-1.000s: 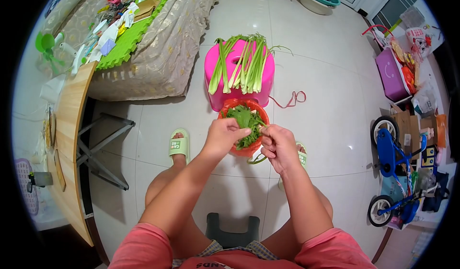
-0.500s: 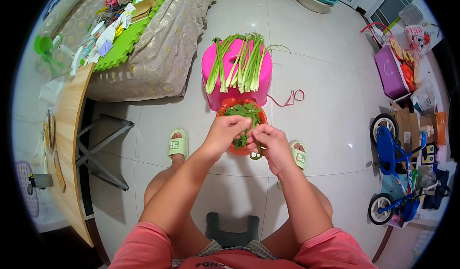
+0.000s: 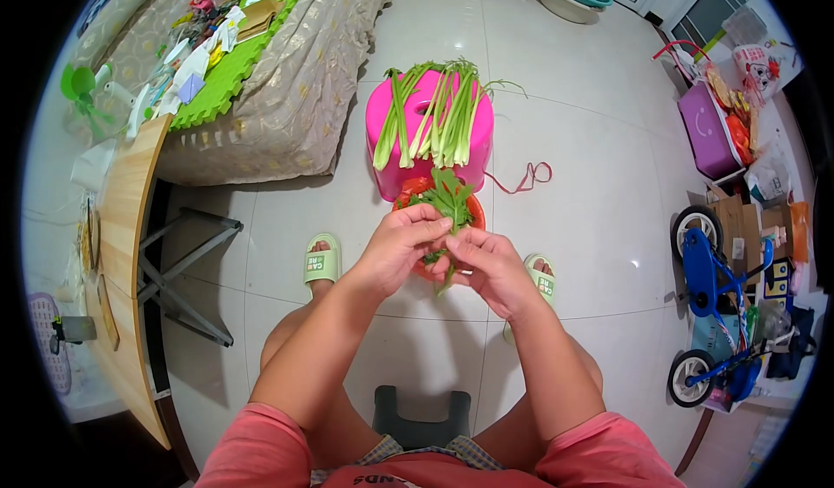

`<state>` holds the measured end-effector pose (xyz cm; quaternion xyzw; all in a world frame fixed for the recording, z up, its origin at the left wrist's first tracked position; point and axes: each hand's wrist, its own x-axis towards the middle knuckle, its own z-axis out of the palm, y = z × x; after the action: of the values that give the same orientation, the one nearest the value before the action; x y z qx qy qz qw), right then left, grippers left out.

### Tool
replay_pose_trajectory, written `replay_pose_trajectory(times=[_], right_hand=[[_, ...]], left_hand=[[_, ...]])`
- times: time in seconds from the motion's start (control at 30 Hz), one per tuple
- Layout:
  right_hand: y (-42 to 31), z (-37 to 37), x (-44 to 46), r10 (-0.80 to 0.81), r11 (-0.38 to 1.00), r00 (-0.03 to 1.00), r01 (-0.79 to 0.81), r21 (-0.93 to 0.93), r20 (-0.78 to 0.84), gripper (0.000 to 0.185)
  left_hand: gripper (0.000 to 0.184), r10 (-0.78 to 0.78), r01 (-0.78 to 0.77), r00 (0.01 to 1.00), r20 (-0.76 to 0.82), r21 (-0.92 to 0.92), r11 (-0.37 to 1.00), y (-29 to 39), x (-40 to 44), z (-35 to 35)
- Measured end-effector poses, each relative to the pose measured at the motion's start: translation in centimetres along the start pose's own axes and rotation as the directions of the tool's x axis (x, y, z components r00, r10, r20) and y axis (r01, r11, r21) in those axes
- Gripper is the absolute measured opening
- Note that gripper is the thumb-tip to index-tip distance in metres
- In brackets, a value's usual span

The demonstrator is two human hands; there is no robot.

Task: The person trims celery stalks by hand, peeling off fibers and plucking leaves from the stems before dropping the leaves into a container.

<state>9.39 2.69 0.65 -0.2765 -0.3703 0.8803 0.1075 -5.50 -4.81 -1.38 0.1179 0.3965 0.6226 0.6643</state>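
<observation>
A green leafy celery sprig (image 3: 448, 194) is pinched in my left hand (image 3: 401, 243), leaves pointing away from me. My right hand (image 3: 493, 271) closes on the same sprig lower down, near its stem, and the fingertips of both hands almost meet. Directly beneath them is a red basin (image 3: 477, 213) with more leaves in it, largely hidden by my hands. Beyond the basin stands a pink plastic stool (image 3: 380, 110). Several trimmed celery stalks (image 3: 453, 127) lie across its top, pale ends toward me.
A red ribbon (image 3: 528, 178) lies on the tiled floor right of the stool. At left are a wooden folding table (image 3: 130, 201) and a covered bed (image 3: 278, 114) with clutter on a green mat. A blue children's bike (image 3: 704, 288) and a purple bin (image 3: 708, 127) stand at right.
The celery leaves in my hands now stand up and spread forward above the basin. My right hand has shifted slightly closer to my left, and the curled stem below it has changed position.
</observation>
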Motion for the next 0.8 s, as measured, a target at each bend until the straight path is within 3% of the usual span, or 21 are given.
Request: replay_pose_trajectory(times=[0.07,0.13,0.3,0.5,0.67,0.8], right_hand=[[0.3,0.0,0.3,-0.045,0.998,0.995,0.041,-0.037,-0.087,0.017],[0.4,0.1,0.4,-0.103,0.99,0.974,0.08,-0.118,-0.2,0.015],[0.6,0.2,0.5,-0.11,0.983,0.968,0.072,-0.171,-0.225,0.013],[0.6,0.6,0.6,-0.186,0.971,0.929,0.124,-0.205,-0.32,0.012],[0.9,0.2,0.8,-0.245,0.953,0.912,0.166,-0.252,-0.329,0.011],[1.0,0.0,0.9,-0.258,0.939,0.916,0.163,-0.303,-0.307,0.007]], left_hand=[[0.012,0.061,-0.053,0.996,-0.062,0.121,0.991,-0.3,0.1,0.2],[0.011,0.071,-0.06,0.992,-0.104,0.108,0.992,-0.3,0.1,0.9],[0.011,0.066,-0.057,0.984,-0.163,0.06,0.997,-0.3,-0.1,1.1],[0.017,0.046,-0.043,0.994,-0.101,0.03,0.999,-0.3,0.0,1.2],[0.018,0.17,-0.13,0.97,-0.173,0.221,0.966,-0.6,0.1,1.0],[0.015,0.167,-0.122,0.968,-0.188,0.229,0.966,-0.4,-0.1,1.4]])
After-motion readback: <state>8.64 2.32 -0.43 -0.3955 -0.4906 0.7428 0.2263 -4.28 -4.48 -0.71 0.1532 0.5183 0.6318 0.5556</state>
